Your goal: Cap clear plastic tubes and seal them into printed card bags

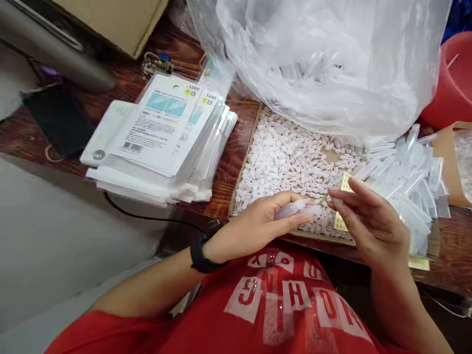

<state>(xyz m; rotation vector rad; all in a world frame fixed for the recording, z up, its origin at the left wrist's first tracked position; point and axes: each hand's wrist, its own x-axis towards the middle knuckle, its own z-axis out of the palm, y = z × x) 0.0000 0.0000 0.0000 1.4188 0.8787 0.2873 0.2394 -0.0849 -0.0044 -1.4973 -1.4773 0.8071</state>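
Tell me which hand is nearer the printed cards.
Left. The left hand is right of the printed cards, nearer the body; the right hand is much farther right.

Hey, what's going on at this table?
A person's left hand holds translucent plastic tubes at the near edge of a spread of small whitish pieces. The right hand is raised close by; whether its fingertips pinch anything is unclear. Clear plastic pieces lie heaped to the right, and printed cards are stacked to the left.

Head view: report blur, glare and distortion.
Head view, upper left: grey bar smeared; head view, top: bag pale with whitish glare; head view, centre: white pieces fairly distinct; head view, lower left: red sleeve seemingly stretched by the lens.
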